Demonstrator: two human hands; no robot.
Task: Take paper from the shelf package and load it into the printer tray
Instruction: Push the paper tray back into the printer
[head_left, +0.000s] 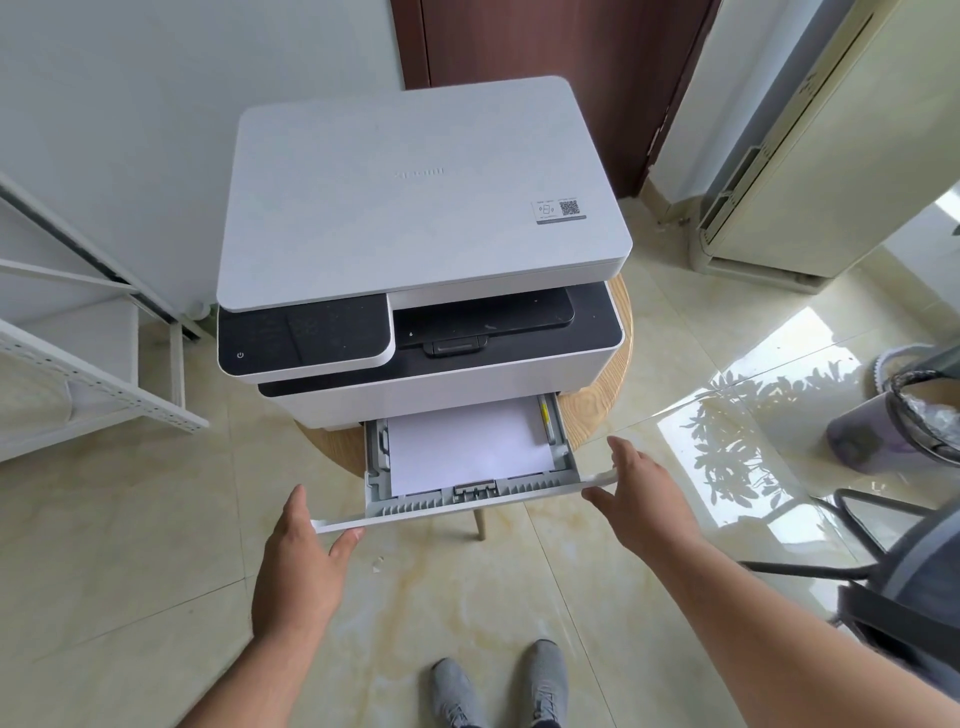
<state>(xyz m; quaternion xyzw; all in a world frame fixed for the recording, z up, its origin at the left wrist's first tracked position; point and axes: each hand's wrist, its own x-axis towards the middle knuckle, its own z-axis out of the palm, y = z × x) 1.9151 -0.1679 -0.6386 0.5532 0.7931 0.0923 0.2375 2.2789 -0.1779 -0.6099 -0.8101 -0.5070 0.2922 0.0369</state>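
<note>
A: Head view: white-and-black boxy plastic printer (421, 249) on a round wood-grain stool surface (597, 405). Its grey ribbed plastic tray (470, 501) is pulled out, with a flat white paper stack (467, 447) lying inside.

B: Hands?

A: Left hand (298, 566) is at the tray front's left end, thumb under the lip, fingers straight on the outside. Right hand (641, 488) is at the right end, fingers spread and straight, thumb touching the front panel. No pinch on either.

B: Why both ends?

A: Probably an even push so the drawer slides straight. Paper looks loaded; closing remains.

B: Shelf package?

A: Not visible. White perforated metal shelf (93, 384) is at left.
</note>
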